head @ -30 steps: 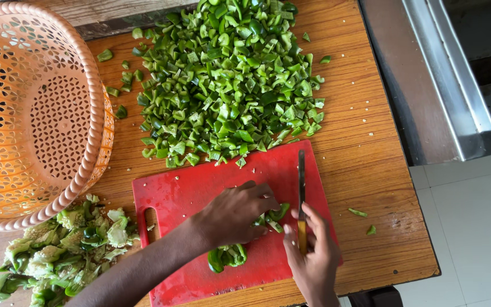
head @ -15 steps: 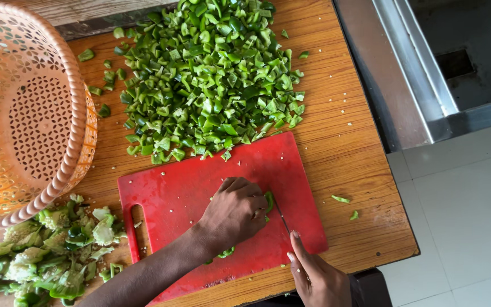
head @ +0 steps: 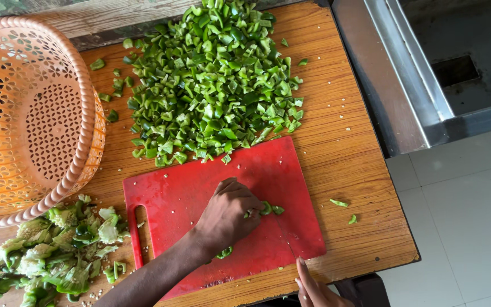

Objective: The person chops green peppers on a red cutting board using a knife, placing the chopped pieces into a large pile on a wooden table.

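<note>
My left hand [head: 228, 216] rests on the red cutting board [head: 183, 187], fingers curled over a few green pepper pieces [head: 272, 208] that show at its fingertips and under its wrist. My right hand [head: 313, 287] is at the bottom edge, only partly in view. It grips a knife [head: 287, 243] whose blade shows as a thin line, edge-on, across the board's near right corner. A big heap of chopped green pepper [head: 211, 85] lies on the wooden table beyond the board.
An orange plastic basket [head: 80, 102] lies tilted at the left. Pepper cores and scraps [head: 58, 250] are piled below it. Two stray pieces [head: 339, 203] lie right of the board. A steel sink edge [head: 393, 74] and tiled floor are to the right.
My right hand with the knife has drawn back from the board's middle to its near right corner. My left hand stayed over the pepper pieces.
</note>
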